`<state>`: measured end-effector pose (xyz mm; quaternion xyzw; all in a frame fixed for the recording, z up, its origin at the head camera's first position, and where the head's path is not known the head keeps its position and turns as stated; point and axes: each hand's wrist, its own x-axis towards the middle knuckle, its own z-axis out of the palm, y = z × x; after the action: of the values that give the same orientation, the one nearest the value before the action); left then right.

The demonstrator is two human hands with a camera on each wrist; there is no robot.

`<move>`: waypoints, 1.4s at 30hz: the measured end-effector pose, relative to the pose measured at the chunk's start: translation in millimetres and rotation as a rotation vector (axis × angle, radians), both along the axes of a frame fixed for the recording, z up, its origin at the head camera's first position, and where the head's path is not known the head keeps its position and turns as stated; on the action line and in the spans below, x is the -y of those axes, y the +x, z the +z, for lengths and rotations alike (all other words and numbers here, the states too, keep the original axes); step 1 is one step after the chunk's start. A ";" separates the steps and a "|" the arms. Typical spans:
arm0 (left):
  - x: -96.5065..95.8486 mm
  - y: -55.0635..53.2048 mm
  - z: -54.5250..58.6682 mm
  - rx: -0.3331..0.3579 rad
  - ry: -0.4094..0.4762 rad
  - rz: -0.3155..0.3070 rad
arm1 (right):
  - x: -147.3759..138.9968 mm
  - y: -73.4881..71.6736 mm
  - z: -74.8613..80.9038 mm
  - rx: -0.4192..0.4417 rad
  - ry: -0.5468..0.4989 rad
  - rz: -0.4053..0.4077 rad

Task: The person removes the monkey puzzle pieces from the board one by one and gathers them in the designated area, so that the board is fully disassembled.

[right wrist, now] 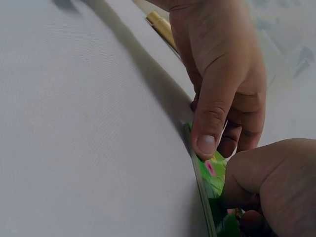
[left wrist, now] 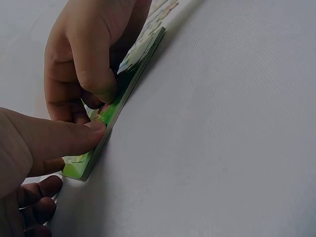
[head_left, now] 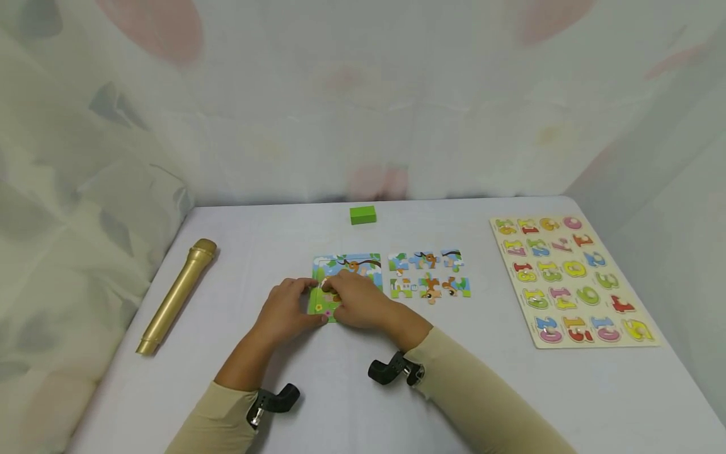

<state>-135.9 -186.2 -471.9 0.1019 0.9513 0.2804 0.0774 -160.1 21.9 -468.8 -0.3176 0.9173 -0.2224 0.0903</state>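
A picture puzzle board (head_left: 371, 258) with green, blue and flower patterns lies in the middle of the table. My left hand (head_left: 286, 312) holds its left side: the thumb (left wrist: 79, 137) presses on the near left corner, the index finger reaches the left edge higher up. Over the board's left half is my right hand (head_left: 363, 301), fingers curled down and pinching a small puzzle piece that they mostly hide. Beside the board on the right, loose puzzle pieces (head_left: 430, 289) lie in two rows, bearing bits of animals, leaves and sky.
A gold toy microphone (head_left: 178, 296) lies slanted at the left. Behind the puzzle sits a green block (head_left: 363, 215). A wooden number board (head_left: 573, 284) with colourful digits occupies the right side. Patterned cloth (head_left: 363, 101) hangs behind the table.
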 end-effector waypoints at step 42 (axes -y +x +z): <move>4.7 3.4 -10.4 0.005 0.072 0.008 | -2.7 -1.1 -0.6 0.312 -0.324 -0.136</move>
<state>-132.5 -190.9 -482.2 0.1002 0.9409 0.3148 0.0750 -161.2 24.6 -469.4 -0.2272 0.8640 -0.4185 0.1635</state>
